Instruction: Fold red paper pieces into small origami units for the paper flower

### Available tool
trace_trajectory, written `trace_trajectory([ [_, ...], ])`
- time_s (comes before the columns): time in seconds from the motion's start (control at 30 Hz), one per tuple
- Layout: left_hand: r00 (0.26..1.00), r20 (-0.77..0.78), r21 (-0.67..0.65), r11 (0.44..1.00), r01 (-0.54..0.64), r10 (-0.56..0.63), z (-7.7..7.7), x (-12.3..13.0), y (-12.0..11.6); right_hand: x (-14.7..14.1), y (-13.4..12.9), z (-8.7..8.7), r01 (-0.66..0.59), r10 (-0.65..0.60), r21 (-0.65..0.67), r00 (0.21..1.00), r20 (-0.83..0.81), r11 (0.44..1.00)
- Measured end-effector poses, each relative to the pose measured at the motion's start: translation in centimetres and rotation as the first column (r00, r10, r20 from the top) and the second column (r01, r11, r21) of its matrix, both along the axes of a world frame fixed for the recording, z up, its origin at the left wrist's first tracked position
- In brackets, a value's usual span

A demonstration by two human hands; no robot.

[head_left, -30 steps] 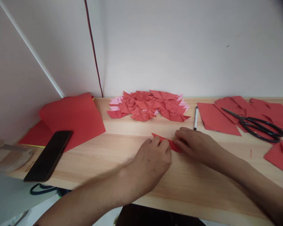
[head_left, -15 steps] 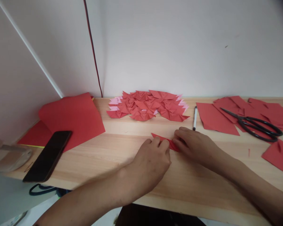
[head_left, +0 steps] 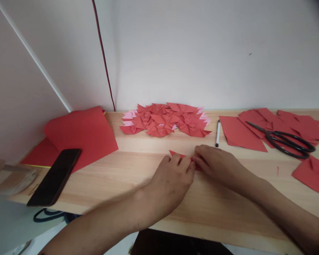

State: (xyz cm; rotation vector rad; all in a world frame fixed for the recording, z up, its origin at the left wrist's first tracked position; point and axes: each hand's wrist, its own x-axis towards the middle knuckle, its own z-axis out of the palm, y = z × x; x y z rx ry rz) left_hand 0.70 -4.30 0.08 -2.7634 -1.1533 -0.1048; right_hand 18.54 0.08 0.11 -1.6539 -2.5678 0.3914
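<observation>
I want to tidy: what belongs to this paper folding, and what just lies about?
Belong:
small folded red paper
pointed red-and-pink folded paper pieces
flat red paper sheets
black-handled metal scissors, probably

Just lying about:
flat black rectangular phone
slim white black-capped pen, apparently

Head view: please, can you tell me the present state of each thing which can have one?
Left hand: closed on small red paper
Right hand: closed on its other end
Small red paper: folded, partly hidden
Phone: flat, dark
Scissors: blades look closed
Marker: seems capped
Large red sheet: bent over
Red shapes: folded, heaped
</observation>
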Motion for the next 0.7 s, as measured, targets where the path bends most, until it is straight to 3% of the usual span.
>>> trace_trajectory([
  [0.57,1.000,-0.012,-0.014,0.999,-0.028,0.028,-0.01,0.02,0.22,-0.12,-0.20,-0.23,0.009,-0.010,0.038,1.000,0.018,0.999],
  [0.7,0.999,-0.028,-0.005,1.000,-0.016,0.016,0.09,-0.01,0.16,0.37,0.29,-0.50,0.005,-0.003,0.041,0.999,-0.043,0.999],
])
